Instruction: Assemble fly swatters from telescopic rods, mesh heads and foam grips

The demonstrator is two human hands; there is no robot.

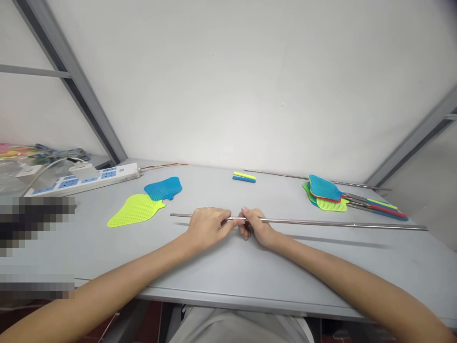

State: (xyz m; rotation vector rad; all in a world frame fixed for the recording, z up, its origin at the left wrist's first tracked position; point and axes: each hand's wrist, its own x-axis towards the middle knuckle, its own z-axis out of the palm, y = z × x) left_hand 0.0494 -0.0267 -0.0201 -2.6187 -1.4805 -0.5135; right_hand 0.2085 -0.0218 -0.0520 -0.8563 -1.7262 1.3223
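A long thin metal rod point(307, 221) runs sideways just above the table, its shadow falling below it. My left hand point(210, 226) is closed around the rod left of its middle. Close beside it, my right hand point(257, 225) also grips the rod, thumb and fingers pinching it. To the left lie a yellow-green perforated fly swatter head point(137, 210) and a blue fly swatter head point(164, 188), both without handles. Behind my hands rest a short yellow tube point(244, 175) and a short blue tube point(244, 179), side by side.
Several fly swatters with metal shafts and coloured grips are stacked at the right, a blue one point(324, 188) on top. Another thin rod point(278, 175) lies along the wall. A white power strip point(119, 174) with plugs stands at the left, near plastic-bagged items point(21, 153).
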